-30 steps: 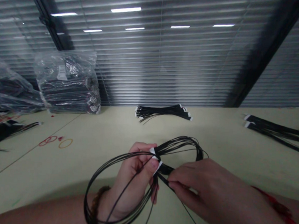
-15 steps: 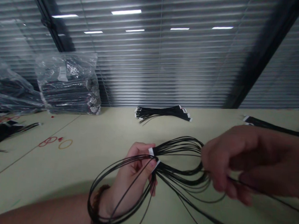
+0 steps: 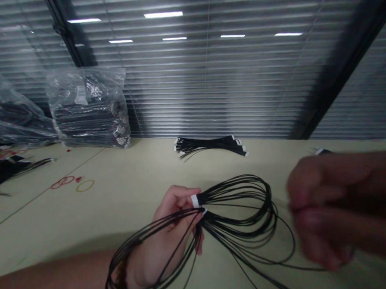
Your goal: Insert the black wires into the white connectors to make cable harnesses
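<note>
My left hand (image 3: 172,229) is closed around a bundle of thin black wires (image 3: 237,220), pinching it at two white connectors. One connector (image 3: 195,200) sticks out above the thumb; the other (image 3: 204,212) is partly covered by it. From there the wires loop to the right, while others curve back over the wrist. At the right my right hand (image 3: 325,207) is raised with thumb and fingertips pressed together, blurred by motion. A single wire runs behind its lower fingers. Whatever lies between the fingertips cannot be made out.
Another bundle of black wires with white connectors (image 3: 210,146) lies at the table's back edge, before window blinds (image 3: 216,76). Bagged wires (image 3: 87,117) stand at the back left. Red and yellow rubber bands (image 3: 85,185) and loose dark wires (image 3: 4,171) lie on the left.
My right hand has moved right and slightly up, off the looped wires, and its fingers have drawn together. The freed loop has spread a little; my left hand keeps its hold.
</note>
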A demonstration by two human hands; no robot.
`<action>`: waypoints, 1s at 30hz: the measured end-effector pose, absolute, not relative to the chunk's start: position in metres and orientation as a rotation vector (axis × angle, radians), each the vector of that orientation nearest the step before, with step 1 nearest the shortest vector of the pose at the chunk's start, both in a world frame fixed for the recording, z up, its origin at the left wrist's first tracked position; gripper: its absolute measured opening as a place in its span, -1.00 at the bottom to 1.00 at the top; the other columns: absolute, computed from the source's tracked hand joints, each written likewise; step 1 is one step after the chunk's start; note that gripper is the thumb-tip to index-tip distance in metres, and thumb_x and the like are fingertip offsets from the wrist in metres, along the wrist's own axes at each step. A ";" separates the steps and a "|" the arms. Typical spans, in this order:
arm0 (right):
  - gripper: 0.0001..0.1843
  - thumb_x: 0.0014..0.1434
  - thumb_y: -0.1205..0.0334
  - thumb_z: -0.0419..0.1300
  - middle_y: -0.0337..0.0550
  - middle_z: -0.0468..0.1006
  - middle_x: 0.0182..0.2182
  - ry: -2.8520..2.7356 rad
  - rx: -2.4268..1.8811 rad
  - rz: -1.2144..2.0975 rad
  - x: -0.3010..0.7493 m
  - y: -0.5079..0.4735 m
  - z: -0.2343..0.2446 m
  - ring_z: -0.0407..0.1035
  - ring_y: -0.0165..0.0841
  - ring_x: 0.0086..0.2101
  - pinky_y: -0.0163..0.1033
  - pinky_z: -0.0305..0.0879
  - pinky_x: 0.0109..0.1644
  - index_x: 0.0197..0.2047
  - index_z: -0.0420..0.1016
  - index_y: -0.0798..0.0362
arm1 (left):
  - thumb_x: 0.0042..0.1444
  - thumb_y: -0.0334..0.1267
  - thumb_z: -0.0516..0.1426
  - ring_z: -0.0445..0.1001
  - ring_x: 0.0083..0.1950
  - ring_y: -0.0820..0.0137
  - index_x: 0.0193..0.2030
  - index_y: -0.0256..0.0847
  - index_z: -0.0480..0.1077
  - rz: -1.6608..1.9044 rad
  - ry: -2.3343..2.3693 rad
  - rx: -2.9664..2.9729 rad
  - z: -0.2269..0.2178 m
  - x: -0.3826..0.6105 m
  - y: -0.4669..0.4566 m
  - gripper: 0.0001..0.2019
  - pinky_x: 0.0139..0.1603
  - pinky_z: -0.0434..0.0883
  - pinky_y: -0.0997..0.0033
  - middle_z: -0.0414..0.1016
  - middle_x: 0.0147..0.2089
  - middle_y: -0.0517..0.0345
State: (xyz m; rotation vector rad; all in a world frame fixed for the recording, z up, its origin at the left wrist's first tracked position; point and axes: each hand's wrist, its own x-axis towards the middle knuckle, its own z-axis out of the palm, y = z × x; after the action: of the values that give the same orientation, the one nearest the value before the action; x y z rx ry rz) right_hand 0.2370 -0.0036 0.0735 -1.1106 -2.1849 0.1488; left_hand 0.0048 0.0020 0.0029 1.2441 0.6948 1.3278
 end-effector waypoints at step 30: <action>-0.80 0.20 0.44 -0.06 -0.31 0.44 -0.43 -2.436 -0.873 -0.268 0.197 -0.018 0.044 0.24 -0.48 -0.46 -0.31 0.03 -0.41 -0.22 0.32 0.02 | 0.18 -0.44 0.04 0.31 -0.55 0.66 -0.08 -0.01 0.30 1.391 0.404 1.316 -0.020 0.002 0.003 -0.75 -0.64 0.41 0.75 0.31 -0.38 0.29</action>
State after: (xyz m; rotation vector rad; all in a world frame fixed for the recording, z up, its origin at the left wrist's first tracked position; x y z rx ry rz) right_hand 0.1974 -0.0177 0.0439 -0.8735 -2.4357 -0.2678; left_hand 0.0015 0.0027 -0.0203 1.3161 0.4042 1.3908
